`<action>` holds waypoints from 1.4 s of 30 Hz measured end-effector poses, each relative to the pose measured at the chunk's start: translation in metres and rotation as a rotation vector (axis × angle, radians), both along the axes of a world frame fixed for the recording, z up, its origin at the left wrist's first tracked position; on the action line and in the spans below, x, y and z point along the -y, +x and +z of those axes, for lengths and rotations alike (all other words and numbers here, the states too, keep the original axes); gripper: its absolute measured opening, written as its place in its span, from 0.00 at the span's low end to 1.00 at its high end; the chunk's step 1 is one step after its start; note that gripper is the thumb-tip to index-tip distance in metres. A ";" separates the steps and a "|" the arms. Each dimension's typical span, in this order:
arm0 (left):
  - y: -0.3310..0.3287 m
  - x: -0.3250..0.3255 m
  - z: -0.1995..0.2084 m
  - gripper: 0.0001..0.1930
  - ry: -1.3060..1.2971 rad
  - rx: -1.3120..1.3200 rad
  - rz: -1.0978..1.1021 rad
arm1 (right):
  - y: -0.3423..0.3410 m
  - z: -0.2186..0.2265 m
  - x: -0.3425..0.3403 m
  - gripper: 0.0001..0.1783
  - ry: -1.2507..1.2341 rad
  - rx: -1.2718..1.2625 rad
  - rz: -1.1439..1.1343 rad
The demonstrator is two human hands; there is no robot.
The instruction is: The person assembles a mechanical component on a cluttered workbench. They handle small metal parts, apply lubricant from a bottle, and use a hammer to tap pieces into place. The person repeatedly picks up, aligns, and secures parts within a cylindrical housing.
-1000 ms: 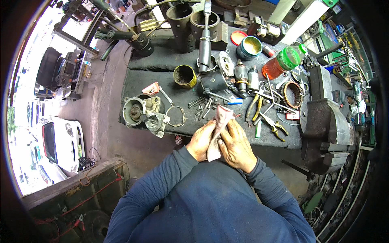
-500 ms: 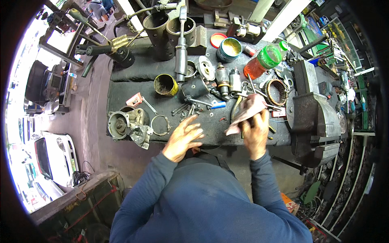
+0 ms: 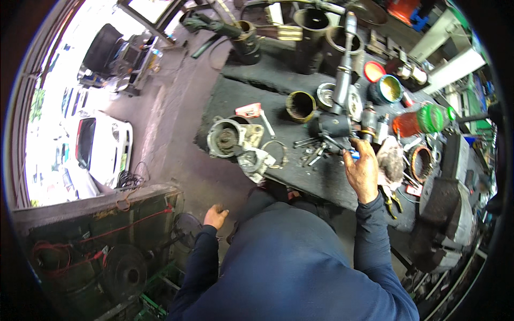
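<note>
My right hand is over the bench with thumb and forefinger apart, around a small blue piece; whether they touch it I cannot make out. Just right of it a crumpled, stained rag lies across the pliers. Left of it are several bolts and a dark metal cylinder. My left hand hangs off the bench beside my body, loosely bent, thumb apart, with nothing seen in it. Left on the bench sits a metal housing near a ring clamp.
A heavy vise stands at the bench's right end. A bottle of red liquid, an open grease tub and tall dark pipes stand farther back. A dark green metal cabinet is at lower left, a white car beyond.
My right hand has let go of the rag, now on the bench, and moved left to the blue piece. My left hand has dropped away from the bench. The view has turned left.
</note>
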State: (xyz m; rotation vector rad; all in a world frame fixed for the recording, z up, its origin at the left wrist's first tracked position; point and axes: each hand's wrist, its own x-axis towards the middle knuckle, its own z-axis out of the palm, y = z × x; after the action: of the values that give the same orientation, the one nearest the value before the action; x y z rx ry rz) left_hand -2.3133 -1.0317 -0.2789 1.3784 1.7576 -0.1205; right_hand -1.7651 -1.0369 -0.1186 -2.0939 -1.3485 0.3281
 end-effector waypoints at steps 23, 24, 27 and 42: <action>-0.089 -0.130 -0.062 0.25 -0.114 0.276 0.452 | 0.003 -0.008 -0.058 0.16 0.022 0.145 -0.240; -0.089 -0.142 -0.062 0.25 -0.104 0.275 0.443 | 0.026 -0.014 -0.066 0.16 0.007 0.209 -0.249; -0.103 -0.148 -0.069 0.25 -0.130 0.225 0.481 | 0.058 -0.019 -0.097 0.17 -0.029 0.257 -0.276; -0.040 -0.089 0.017 0.20 0.339 0.303 0.194 | 0.035 0.104 0.012 0.14 0.013 -0.124 -0.255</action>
State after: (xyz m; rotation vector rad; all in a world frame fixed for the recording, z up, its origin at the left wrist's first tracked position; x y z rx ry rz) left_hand -2.3534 -0.9431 -0.2619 1.3649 1.6901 0.4883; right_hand -1.7300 -1.0491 -0.0147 -2.1661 -0.9968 0.3334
